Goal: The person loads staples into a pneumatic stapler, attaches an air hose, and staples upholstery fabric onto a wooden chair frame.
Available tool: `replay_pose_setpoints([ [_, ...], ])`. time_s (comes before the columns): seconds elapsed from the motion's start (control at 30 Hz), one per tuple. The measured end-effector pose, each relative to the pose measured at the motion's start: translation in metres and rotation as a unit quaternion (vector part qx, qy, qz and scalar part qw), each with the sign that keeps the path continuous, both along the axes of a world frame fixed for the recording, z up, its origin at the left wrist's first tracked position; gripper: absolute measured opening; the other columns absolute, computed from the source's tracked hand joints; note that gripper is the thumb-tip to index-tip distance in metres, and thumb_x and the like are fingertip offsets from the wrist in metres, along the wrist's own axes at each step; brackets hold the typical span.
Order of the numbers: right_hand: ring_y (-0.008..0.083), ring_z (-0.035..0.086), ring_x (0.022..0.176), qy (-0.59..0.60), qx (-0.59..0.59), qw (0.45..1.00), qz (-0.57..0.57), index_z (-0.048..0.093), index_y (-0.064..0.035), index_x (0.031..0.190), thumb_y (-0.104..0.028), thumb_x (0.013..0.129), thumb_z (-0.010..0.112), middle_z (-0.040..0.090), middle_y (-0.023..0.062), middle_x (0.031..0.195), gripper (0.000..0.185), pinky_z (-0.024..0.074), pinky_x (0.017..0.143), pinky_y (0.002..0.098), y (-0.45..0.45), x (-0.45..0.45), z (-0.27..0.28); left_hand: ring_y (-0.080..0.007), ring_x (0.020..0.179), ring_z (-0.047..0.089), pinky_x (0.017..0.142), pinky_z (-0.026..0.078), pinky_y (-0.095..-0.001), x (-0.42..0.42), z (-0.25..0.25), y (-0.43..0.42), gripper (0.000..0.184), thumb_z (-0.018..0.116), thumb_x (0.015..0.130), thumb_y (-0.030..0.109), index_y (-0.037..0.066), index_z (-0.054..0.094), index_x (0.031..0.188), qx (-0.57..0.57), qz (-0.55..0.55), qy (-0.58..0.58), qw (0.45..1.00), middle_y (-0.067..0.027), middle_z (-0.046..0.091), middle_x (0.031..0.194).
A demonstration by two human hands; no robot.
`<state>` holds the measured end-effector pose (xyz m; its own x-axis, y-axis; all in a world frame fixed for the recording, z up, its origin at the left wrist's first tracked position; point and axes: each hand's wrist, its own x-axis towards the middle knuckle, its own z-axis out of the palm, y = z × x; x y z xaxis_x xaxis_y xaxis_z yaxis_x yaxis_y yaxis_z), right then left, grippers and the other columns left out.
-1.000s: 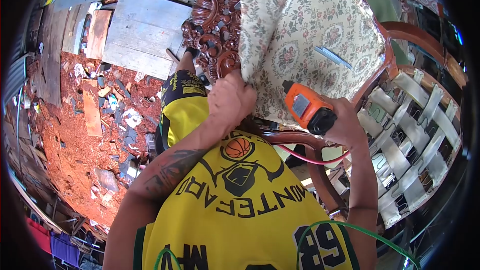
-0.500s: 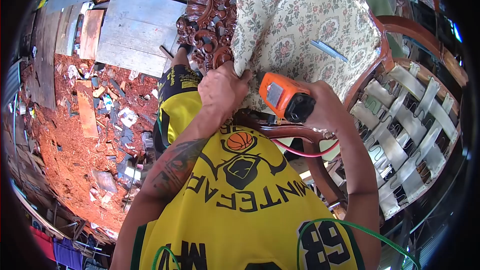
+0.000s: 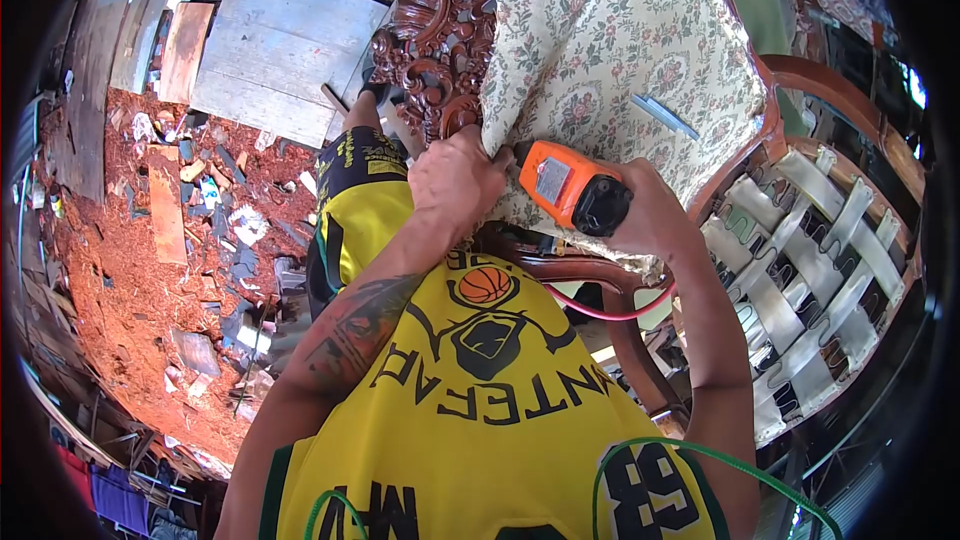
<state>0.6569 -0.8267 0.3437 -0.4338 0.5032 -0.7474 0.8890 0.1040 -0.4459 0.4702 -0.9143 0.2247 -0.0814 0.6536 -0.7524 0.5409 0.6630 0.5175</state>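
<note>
My left hand (image 3: 455, 178) is closed on the edge of the floral upholstery fabric (image 3: 600, 50), beside the carved wooden crest (image 3: 440, 40) of the chair. In my right hand (image 3: 650, 212) is an orange and black staple gun (image 3: 565, 185). Its nose points at the fabric edge, close by my left fingers; whether it touches the fabric is hard to see. A strip of staples (image 3: 665, 116) lies loose on the fabric, above the staple gun in the view.
At right is the chair seat with woven webbing (image 3: 800, 270) and wire springs. A red hose (image 3: 615, 313) runs below the chair frame. Wooden boards (image 3: 280, 50) and scrap-strewn reddish ground (image 3: 130, 290) lie at left. A green cord (image 3: 740, 465) crosses near my right arm.
The staple gun has turned slightly, and its nose is nearer my left fingers. The chair back and my left hand sit a little further right in view. Both hands keep their hold.
</note>
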Motion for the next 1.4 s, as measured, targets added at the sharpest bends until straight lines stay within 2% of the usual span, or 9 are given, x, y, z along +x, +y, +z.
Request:
replay_pose_setpoints([
  [0.27, 0.0368, 0.064, 0.104, -0.077, -0.07, 0.994, 0.021, 0.068, -0.0118, 0.126, -0.022, 0.062, 0.09, 0.069, 0.0173, 0.107, 0.068, 0.0495, 0.096, 0.0413, 0.006, 0.006, -0.01, -0.0412, 0.097, 0.071, 0.085, 0.054, -0.0491, 0.001, -0.002, 0.0, 0.044, 0.07, 0.088, 0.045, 0.008, 0.073, 0.11, -0.01, 0.01, -0.001, 1.0, -0.0232, 0.073, 0.097],
  [0.37, 0.041, 0.07, 0.084, -0.019, 0.088, 0.993, 0.077, 0.071, -0.0124, 0.113, -0.007, 0.065, 0.075, 0.073, 0.0185, 0.084, 0.049, 0.0564, 0.084, 0.0457, -0.002, -0.003, -0.002, -0.0412, 0.096, 0.071, 0.084, 0.054, -0.0488, 0.001, -0.004, 0.0, 0.044, 0.07, 0.088, 0.045, 0.008, 0.073, 0.11, -0.002, 0.005, 0.002, 1.0, -0.0235, 0.073, 0.097],
  [0.63, 0.0429, 0.066, 0.091, -0.051, -0.005, 0.998, 0.02, 0.069, -0.0155, 0.122, -0.012, 0.067, 0.079, 0.073, 0.0183, 0.093, 0.057, 0.0534, 0.09, 0.0471, 0.013, 0.005, 0.012, -0.0395, 0.094, 0.071, 0.084, 0.055, -0.0473, 0.0, -0.004, 0.004, 0.047, 0.07, 0.088, 0.049, 0.004, 0.07, 0.101, 0.001, 0.002, 0.015, 1.0, -0.0217, 0.074, 0.095],
  [0.77, 0.0405, 0.068, 0.092, -0.067, 0.12, 0.991, -0.004, 0.071, -0.0156, 0.121, -0.011, 0.066, 0.08, 0.073, 0.0179, 0.094, 0.057, 0.0529, 0.088, 0.0452, -0.009, 0.044, 0.037, -0.0395, 0.095, 0.071, 0.08, 0.056, -0.0484, 0.001, 0.01, 0.001, 0.05, 0.07, 0.088, 0.049, 0.003, 0.069, 0.107, -0.01, -0.005, 0.027, 1.0, -0.0236, 0.073, 0.096],
  [0.87, 0.0311, 0.064, 0.113, -0.194, 0.014, 0.98, -0.044, 0.06, -0.0062, 0.134, -0.022, 0.062, 0.094, 0.06, 0.0162, 0.117, 0.082, 0.0498, 0.101, 0.0382, -0.006, 0.067, 0.039, -0.0372, 0.081, 0.072, 0.072, 0.056, -0.0435, 0.016, 0.041, -0.01, 0.058, 0.071, 0.088, 0.045, -0.002, 0.063, 0.122, 0.009, -0.013, -0.01, 1.0, -0.0217, 0.072, 0.084],
  [1.07, 0.0373, 0.072, 0.088, -0.082, 0.174, 0.981, -0.009, 0.073, -0.0066, 0.111, -0.013, 0.066, 0.082, 0.074, 0.0188, 0.089, 0.047, 0.0554, 0.084, 0.0416, -0.019, 0.089, 0.044, -0.0324, 0.084, 0.071, 0.07, 0.058, -0.0403, 0.084, 0.042, -0.046, 0.072, 0.064, 0.092, 0.023, -0.021, 0.037, 0.142, 0.169, -0.184, 0.021, 0.968, -0.02, 0.067, 0.097],
  [1.23, 0.0365, 0.072, 0.083, -0.011, 0.088, 0.996, -0.016, 0.073, -0.0057, 0.106, -0.015, 0.069, 0.082, 0.074, 0.018, 0.087, 0.039, 0.0559, 0.081, 0.0393, -0.014, 0.088, 0.042, -0.0383, 0.084, 0.07, 0.072, 0.057, -0.0469, 0.045, 0.057, -0.027, 0.033, 0.061, 0.089, 0.015, 0.001, 0.063, 0.119, 0.072, -0.154, -0.046, 0.984, -0.0219, 0.066, 0.097],
  [1.27, 0.0365, 0.072, 0.082, 0.005, 0.085, 0.996, -0.01, 0.073, -0.0055, 0.105, -0.015, 0.071, 0.081, 0.073, 0.0179, 0.087, 0.037, 0.056, 0.08, 0.0384, -0.015, 0.084, 0.044, -0.0442, 0.081, 0.07, 0.08, 0.057, -0.0507, 0.037, 0.044, -0.021, 0.023, 0.06, 0.086, 0.021, -0.001, 0.066, 0.092, 0.143, -0.083, -0.058, 0.985, -0.0275, 0.07, 0.086],
  [1.4, 0.0361, 0.072, 0.082, -0.008, 0.056, 0.998, -0.007, 0.071, -0.0023, 0.104, -0.015, 0.077, 0.077, 0.073, 0.0192, 0.086, 0.03, 0.0554, 0.078, 0.0381, -0.016, 0.074, 0.043, -0.0462, 0.103, 0.065, 0.093, 0.05, -0.0482, 0.008, 0.013, 0.037, 0.044, 0.06, 0.084, 0.03, -0.01, 0.067, 0.099, 0.076, 0.002, -0.238, 0.968, -0.0305, 0.069, 0.105],
])
